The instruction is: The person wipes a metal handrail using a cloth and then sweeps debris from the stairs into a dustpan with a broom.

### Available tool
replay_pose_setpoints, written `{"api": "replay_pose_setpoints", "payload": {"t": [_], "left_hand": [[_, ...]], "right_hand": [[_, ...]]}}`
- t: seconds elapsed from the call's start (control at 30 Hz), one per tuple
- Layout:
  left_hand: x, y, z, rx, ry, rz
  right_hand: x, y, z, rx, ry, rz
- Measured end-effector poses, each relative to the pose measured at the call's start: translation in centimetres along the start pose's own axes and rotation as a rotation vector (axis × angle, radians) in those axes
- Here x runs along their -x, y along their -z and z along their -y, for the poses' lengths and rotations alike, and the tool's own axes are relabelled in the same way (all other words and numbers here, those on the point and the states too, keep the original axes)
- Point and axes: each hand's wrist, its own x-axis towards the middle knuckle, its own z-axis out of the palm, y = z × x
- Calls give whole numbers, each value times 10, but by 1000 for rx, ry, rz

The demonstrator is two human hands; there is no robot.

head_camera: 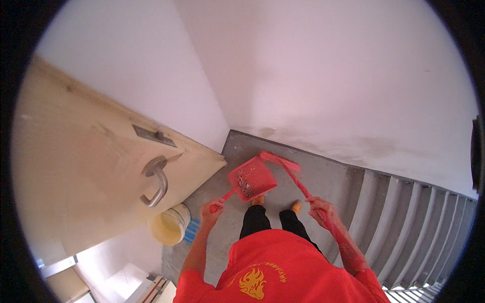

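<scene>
My left hand (212, 210) grips the handle of a red plastic dustpan (261, 178), which holds a heap of grey debris (243, 182) along its handle side. In my right hand (321, 213) is the red handle of a broom (297, 182). The broom's red head (280, 160) is just beyond the dustpan, over the grey landing floor. Whether broom head and dustpan touch, I cannot tell.
A wooden door (94, 159) with a metal lever handle (161, 185) stands at left. Below it is a pale bucket (170, 225) beside a blue slatted item (192, 230). Stairs (394, 227) border the landing at right; white walls (341, 75) meet beyond it.
</scene>
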Motion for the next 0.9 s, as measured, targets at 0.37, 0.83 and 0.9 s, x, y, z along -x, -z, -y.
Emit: {"api": "replay_pose_setpoints", "payload": {"t": [0.37, 0.83, 0.9], "left_hand": [[126, 5, 25, 43, 179, -306], [228, -30, 66, 122, 202, -723], [232, -30, 68, 88, 210, -716]], "right_hand": [[-104, -157, -15, 14, 323, 99], [21, -191, -34, 72, 363, 333], [36, -192, -25, 37, 384, 303]]}}
